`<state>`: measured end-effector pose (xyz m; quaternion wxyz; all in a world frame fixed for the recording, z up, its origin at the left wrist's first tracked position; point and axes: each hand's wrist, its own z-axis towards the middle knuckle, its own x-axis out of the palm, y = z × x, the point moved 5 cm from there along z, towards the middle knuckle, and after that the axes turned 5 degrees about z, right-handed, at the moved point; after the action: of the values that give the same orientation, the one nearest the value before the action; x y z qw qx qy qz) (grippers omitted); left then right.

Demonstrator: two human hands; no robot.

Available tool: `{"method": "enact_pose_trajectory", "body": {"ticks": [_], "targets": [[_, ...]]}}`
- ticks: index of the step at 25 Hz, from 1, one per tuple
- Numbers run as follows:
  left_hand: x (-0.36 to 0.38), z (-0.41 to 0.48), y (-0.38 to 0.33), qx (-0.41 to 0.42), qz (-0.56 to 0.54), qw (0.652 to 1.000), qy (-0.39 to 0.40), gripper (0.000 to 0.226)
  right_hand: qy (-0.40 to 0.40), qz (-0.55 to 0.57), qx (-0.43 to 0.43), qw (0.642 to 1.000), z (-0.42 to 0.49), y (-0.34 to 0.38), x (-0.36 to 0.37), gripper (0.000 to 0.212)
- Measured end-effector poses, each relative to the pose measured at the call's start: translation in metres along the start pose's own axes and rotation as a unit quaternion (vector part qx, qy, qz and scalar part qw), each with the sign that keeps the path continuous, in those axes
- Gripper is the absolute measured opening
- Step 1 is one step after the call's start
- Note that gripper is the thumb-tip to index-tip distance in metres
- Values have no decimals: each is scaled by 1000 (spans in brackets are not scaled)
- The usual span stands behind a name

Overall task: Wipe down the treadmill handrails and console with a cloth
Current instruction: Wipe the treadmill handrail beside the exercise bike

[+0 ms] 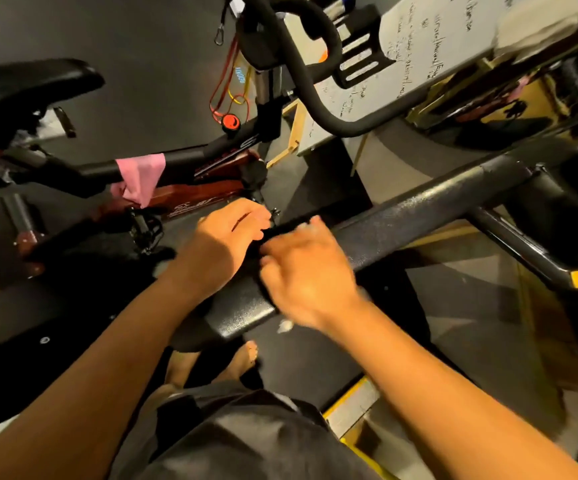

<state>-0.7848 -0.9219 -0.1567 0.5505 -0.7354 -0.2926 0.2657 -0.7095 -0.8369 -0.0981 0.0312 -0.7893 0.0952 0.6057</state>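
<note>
I have both hands at the near end of the treadmill handrail [415,216], the thick black textured bar that runs up and away to the right. My left hand [225,239] sits over the bar with its fingers curled down onto a dark cloth [289,225] bunched on top of the rail, so I read it as gripping the cloth. My right hand [310,275] is just beside it at the same bunch, but it is smeared by motion and I cannot tell whether its fingers pinch the cloth or only press on it. To do this step well, I judge the cloth should be wrapped right round the bar rather than dabbed along the top. One hand would clamp it there while the other steadies the rail. Then I would draw it in one long pass toward the far end, turning the wrist so the underside gets wiped too. The textured finish will likely drag on the fabric, so the pass calls for firm, even pressure and a fresh fold of cloth when one side loads up. The pink rag [140,178] draped over the exercise bike [183,157] on the left lies well apart from this work, and I would leave it alone. By my reckoning most of this rail, the other rail and the console are not yet wiped.
</note>
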Motion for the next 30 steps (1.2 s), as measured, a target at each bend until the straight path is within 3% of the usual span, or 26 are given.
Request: {"method": "enact_pose_trajectory", "body": {"ticks": [3,5,8,10,12,13,15,17,19,21,24,26,28,30], "targets": [[3,3,-3,-5,20,999,29,26,69,62,-143,985,-13,65,17,43],[12,-6,-8,7,52,998,21,29,75,30,-132,988,-9,25,8,51],[33,-20,-26,68,126,990,-3,32,28,-16,-32,999,12,-98,-19,52],[47,-22,-39,109,178,977,29,31,40,-37,109,993,23,-185,-40,52],[47,-15,-49,104,178,978,37,30,23,-35,212,976,25,-229,-57,56],[45,-10,-54,105,178,978,31,30,7,-46,223,974,26,-231,-56,57],[48,2,-57,102,197,975,25,32,-24,-31,155,987,25,-192,-39,54],[67,16,-61,128,212,968,48,40,-1,75,49,996,10,-134,-20,45],[98,23,-67,165,244,949,110,51,4,176,3,984,-7,-113,-23,47],[128,27,-62,172,307,923,153,56,-67,205,46,975,-31,-146,-33,49],[143,47,-61,221,392,885,122,47,-186,193,116,956,-80,-207,-41,50],[168,66,-70,291,466,823,145,50,-175,159,121,964,-96,-239,-31,52],[200,87,-95,315,575,733,184,36,-157,130,99,974,-96,-265,-21,53],[237,113,-119,323,644,666,196,28,-146,113,69,980,-91,-288,-17,55]]}}
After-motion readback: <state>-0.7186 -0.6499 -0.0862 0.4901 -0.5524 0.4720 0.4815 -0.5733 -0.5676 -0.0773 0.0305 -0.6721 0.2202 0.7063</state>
